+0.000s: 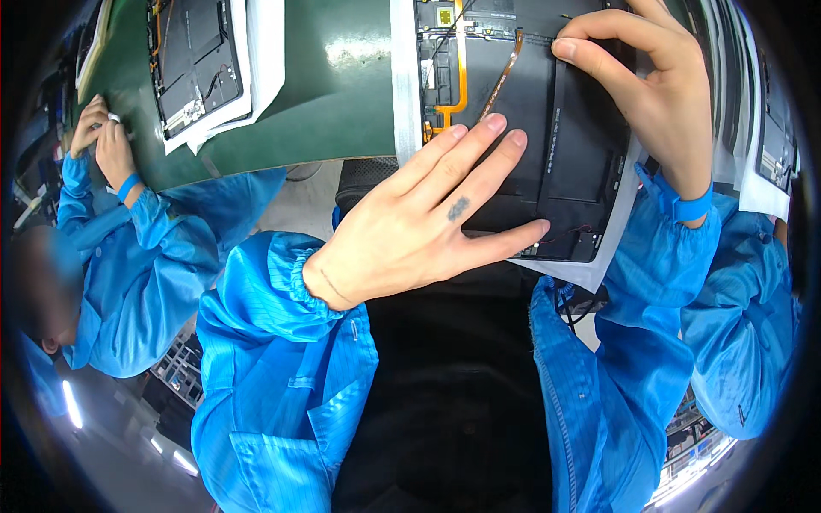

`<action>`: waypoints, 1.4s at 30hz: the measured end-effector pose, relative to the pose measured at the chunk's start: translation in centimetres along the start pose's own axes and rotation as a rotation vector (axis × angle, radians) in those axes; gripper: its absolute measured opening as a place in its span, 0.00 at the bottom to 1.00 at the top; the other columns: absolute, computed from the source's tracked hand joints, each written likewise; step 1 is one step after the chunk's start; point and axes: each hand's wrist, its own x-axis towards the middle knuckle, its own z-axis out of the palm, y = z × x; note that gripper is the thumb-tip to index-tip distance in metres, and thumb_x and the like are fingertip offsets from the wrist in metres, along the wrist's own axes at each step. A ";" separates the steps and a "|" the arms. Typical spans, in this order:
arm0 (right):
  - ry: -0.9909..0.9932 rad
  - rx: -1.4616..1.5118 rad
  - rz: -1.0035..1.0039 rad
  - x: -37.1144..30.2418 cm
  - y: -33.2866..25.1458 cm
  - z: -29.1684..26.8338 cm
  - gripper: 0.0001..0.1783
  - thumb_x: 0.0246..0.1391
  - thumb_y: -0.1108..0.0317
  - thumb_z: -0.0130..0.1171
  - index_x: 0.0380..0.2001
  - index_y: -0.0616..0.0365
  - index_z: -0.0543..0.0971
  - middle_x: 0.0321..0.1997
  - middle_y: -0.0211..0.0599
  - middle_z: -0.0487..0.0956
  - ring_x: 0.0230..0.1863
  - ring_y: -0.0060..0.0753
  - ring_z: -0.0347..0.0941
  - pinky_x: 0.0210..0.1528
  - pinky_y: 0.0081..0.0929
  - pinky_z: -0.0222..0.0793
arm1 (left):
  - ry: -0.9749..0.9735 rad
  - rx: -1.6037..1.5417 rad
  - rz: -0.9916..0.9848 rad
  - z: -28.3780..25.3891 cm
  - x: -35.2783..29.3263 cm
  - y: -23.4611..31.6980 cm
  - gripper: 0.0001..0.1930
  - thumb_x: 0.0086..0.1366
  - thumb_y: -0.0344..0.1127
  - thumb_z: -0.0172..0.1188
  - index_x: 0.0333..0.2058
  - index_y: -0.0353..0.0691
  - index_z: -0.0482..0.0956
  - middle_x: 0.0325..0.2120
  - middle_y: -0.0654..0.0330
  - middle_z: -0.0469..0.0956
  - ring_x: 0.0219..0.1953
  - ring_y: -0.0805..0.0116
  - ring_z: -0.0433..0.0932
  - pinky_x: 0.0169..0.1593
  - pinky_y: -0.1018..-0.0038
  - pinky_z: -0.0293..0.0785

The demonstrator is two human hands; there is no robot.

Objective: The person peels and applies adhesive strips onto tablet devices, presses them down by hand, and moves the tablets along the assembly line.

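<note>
A black flat electronic device panel (513, 184), its inner parts exposed, lies on a white sheet (588, 272) in front of me. My left hand (428, 205) rests across its near left part, fingers stretched and spread, holding nothing. Beyond those fingertips a thin brown flex cable (505, 73) runs up the panel, and an orange flex cable (462, 68) lies further left. Over the panel's far right part, my right hand (658, 85) pinches thumb and forefinger together. Anything between those two fingertips is too small or hidden to make out.
The green table (342, 77) carries a second open black panel (201, 68) on white sheets at the left. Beside it are a co-worker's hands (107, 145). Another panel (776, 128) stands at the far right, near a second person in a blue smock (740, 316).
</note>
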 end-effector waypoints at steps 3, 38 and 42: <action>0.033 0.032 -0.026 -0.4 1.2 0.5 0.09 0.38 0.74 0.76 0.27 0.61 0.88 0.54 0.55 0.83 0.56 0.51 0.78 0.59 0.38 0.71 | 0.011 -0.038 -0.005 0.2 0.1 -0.2 0.21 0.57 0.41 0.68 0.49 0.76 0.86 0.65 0.49 0.72 0.67 0.49 0.71 0.65 0.59 0.74; 0.007 -0.126 -0.014 0.0 -1.4 -0.7 0.10 0.34 0.73 0.76 0.25 0.61 0.88 0.53 0.57 0.82 0.56 0.57 0.76 0.59 0.44 0.70 | -0.026 -0.221 0.029 -0.9 1.6 -1.7 0.26 0.52 0.49 0.72 0.53 0.61 0.87 0.58 0.56 0.76 0.61 0.53 0.74 0.59 0.62 0.75; 0.012 -0.113 -0.029 0.2 -1.3 -0.5 0.10 0.34 0.73 0.76 0.25 0.62 0.87 0.53 0.56 0.81 0.56 0.57 0.77 0.59 0.44 0.70 | 0.002 -0.177 0.045 -0.7 1.8 -2.0 0.27 0.50 0.47 0.73 0.53 0.61 0.87 0.56 0.57 0.76 0.58 0.54 0.75 0.60 0.59 0.75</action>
